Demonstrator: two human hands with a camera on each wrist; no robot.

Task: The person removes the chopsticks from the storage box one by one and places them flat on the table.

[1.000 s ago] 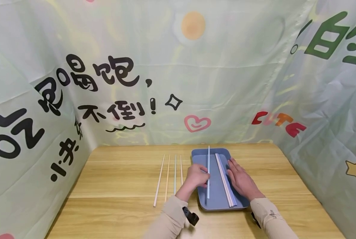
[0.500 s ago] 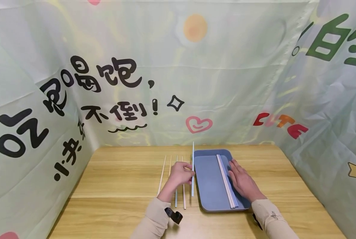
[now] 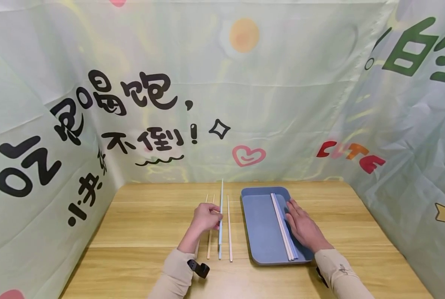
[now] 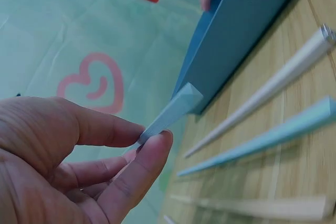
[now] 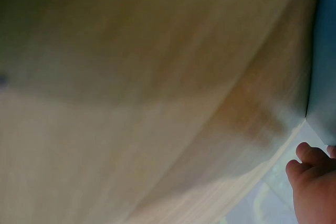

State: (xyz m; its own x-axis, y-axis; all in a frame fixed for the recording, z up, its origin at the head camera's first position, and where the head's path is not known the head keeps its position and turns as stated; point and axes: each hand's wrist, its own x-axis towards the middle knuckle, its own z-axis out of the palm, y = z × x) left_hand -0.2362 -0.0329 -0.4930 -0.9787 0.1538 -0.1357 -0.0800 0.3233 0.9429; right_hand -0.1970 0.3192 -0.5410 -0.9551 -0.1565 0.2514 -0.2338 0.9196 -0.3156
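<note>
My left hand (image 3: 206, 218) pinches a light blue chopstick (image 3: 221, 197) between thumb and fingers, its thick end (image 4: 186, 103) pointing at the camera in the left wrist view. It hovers over a matching light blue chopstick (image 4: 262, 139) lying on the table. To the right of that lies a pale pink chopstick (image 3: 229, 236); to the left, a yellowish one (image 3: 209, 245) and another pale one, partly hidden by the hand. With fingers extended, my right hand (image 3: 303, 227) rests at the right rim of a blue-grey tray (image 3: 259, 249). Pale pink and lavender-blue chopsticks (image 3: 285, 232) lie together inside, along its right side.
The wooden table (image 3: 140, 232) is enclosed at the back and sides by printed cloth (image 3: 170, 50). The tray's raised wall (image 4: 247, 40) stands right of the loose chopsticks.
My left hand has carried the light blue chopstick leftward, from above the tray to above the matching one on the table. The right hand has stayed at the tray's rim.
</note>
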